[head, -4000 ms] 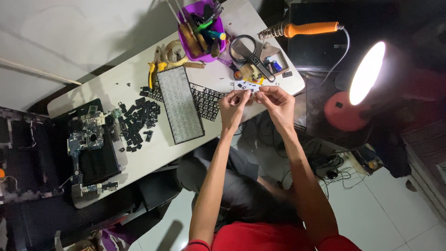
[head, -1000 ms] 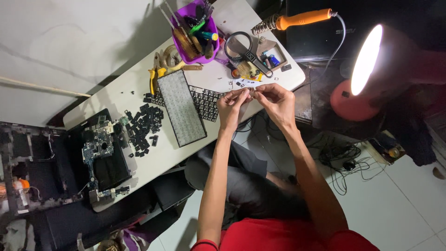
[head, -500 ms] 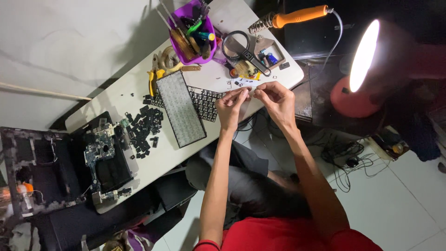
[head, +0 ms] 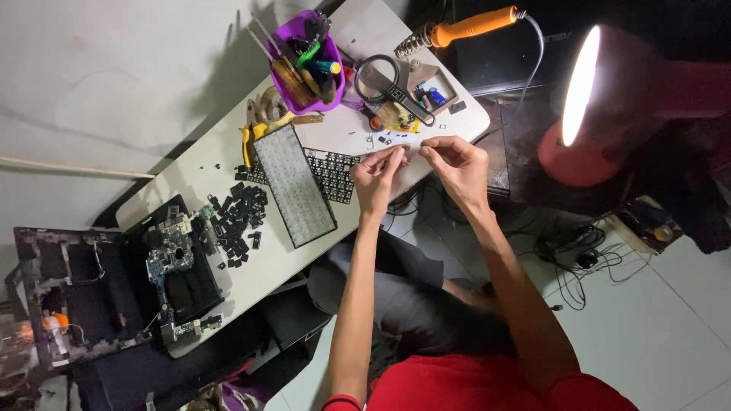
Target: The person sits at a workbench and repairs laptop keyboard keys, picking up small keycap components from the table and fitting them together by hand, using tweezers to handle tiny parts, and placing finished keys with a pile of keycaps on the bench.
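My left hand (head: 378,173) and my right hand (head: 454,161) are raised side by side over the near edge of the white table (head: 205,164). Their fingertips are pinched almost together on a tiny pale part (head: 410,148), too small to make out. Just beyond them a few small black bits (head: 384,139) lie on the table. A black key bed (head: 333,173) and a grey keyboard plate (head: 294,184) lie left of my left hand. Loose black keycaps (head: 239,217) are heaped further left.
A purple cup of tools (head: 304,65), a magnifier (head: 386,81) and an orange-handled soldering iron (head: 466,24) stand at the far end. A lit red lamp (head: 601,106) is on the right. An opened laptop with its board (head: 171,266) lies left. Cables (head: 571,255) trail on the floor.
Both hands have drawn slightly back from the table toward me and stay pinched together. The view has shifted a little; the things on the table have not moved.
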